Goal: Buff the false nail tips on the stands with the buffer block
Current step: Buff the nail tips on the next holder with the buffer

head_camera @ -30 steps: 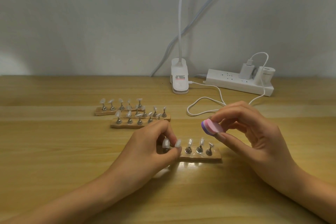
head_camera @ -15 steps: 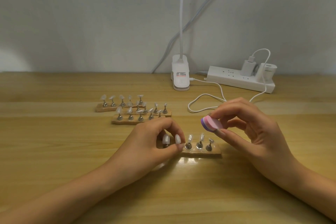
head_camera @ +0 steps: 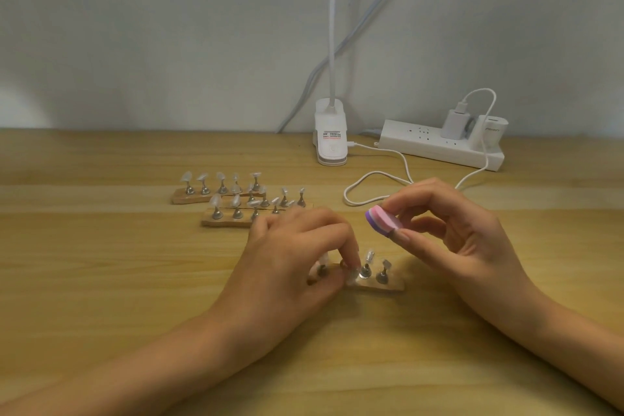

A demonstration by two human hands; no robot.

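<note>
A small wooden stand [head_camera: 388, 286] with metal pegs carrying clear false nail tips lies at the table's middle. My left hand [head_camera: 290, 257] covers its left half and pinches one peg [head_camera: 351, 272] near the middle of the row. Two pegs with nail tips [head_camera: 368, 255] stay visible to the right of my fingers. My right hand [head_camera: 456, 233] hovers above and right of the stand, pinching a pink and purple buffer block [head_camera: 383, 219] between thumb and fingertips. The block touches no nail tip.
Two more wooden stands [head_camera: 216, 222] with nail tips sit behind and left of my left hand. A white clip lamp base [head_camera: 331, 142], a power strip [head_camera: 435, 145] with plugs and a looping white cable [head_camera: 374, 176] lie at the back, by the wall.
My left hand slid right along the near stand and now pinches a peg further along the row. My right hand with the buffer block stayed about where it was.
</note>
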